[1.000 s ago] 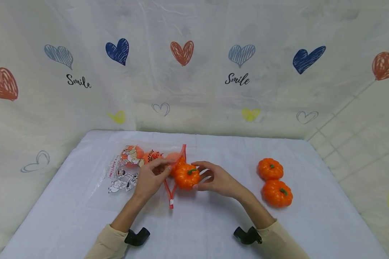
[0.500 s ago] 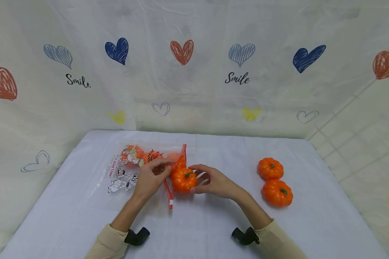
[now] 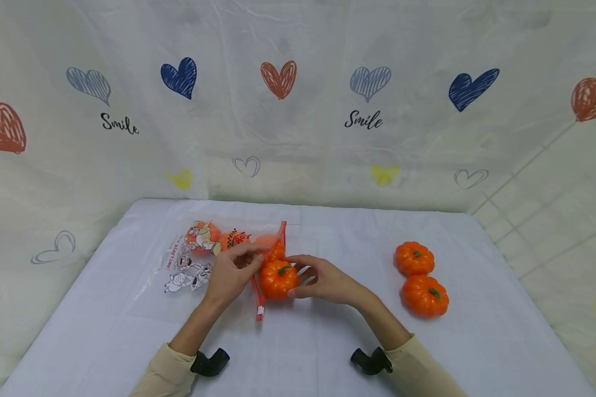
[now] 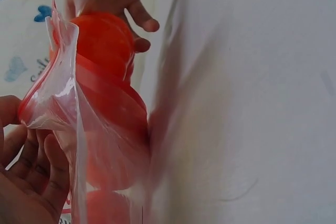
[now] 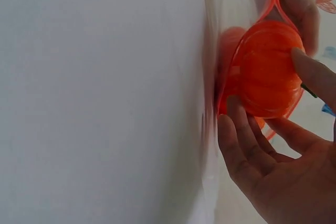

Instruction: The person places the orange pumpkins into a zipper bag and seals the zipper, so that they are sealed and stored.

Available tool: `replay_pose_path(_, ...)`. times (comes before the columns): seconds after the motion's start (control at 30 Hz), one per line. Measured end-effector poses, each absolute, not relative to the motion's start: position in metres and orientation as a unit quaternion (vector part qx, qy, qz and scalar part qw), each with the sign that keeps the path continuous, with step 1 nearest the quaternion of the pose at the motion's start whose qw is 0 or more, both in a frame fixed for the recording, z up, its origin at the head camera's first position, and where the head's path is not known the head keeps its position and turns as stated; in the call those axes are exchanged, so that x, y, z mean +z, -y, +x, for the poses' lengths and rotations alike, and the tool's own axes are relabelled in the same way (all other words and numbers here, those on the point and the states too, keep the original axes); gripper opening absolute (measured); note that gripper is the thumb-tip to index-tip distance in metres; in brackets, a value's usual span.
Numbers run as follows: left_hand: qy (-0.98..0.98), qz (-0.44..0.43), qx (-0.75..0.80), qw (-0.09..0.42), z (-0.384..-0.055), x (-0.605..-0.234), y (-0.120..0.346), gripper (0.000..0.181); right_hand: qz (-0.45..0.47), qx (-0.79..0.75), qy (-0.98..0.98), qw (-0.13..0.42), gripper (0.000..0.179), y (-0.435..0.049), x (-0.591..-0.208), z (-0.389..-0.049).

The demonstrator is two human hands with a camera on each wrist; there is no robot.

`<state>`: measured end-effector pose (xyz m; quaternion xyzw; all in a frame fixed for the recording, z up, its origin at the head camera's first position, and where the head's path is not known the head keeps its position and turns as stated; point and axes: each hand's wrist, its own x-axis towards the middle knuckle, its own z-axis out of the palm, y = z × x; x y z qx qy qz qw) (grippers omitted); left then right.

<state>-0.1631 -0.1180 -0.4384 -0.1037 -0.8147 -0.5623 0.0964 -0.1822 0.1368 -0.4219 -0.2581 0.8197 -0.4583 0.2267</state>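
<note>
A clear zip bag [image 3: 189, 273] with cartoon prints and a red zip edge lies on the table, its mouth facing right. Several orange toy pumpkins [image 3: 202, 238] show through the plastic. My left hand [image 3: 230, 277] pinches the upper red edge of the mouth; in the left wrist view that edge stands lifted. My right hand [image 3: 325, 282] grips a green-stemmed pumpkin [image 3: 278, 281] from the right, thumb on one side and fingers on the other. In the right wrist view this pumpkin [image 5: 269, 72] sits between the red edges, partly inside the mouth.
Two more orange pumpkins stand touching on the right of the white-covered table [image 3: 347, 347], one farther back [image 3: 414, 258] and one nearer [image 3: 424, 296]. A white zip slider [image 3: 260, 312] hangs at the mouth's near end. Behind is a heart-printed sheet [image 3: 318, 143].
My right hand has moved left and slightly nearer, bringing the pumpkin into the bag's mouth. The slider end has shifted slightly left. My left hand stays in place on the edge.
</note>
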Motion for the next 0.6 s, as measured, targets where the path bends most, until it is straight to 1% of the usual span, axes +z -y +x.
replay_pose_path(0.2,0.816,-0.103,-0.562,0.091,-0.162,-0.436,0.117,0.020,-0.251,-0.460,-0.823,0.221,0.068,-0.130,-0.423,-0.181)
replay_pose_path(0.6,0.817,-0.104,-0.559,0.097,-0.161,-0.436,0.115,0.019,-0.238,-0.442,-0.849,0.167,0.071,-0.116,-0.424,-0.174)
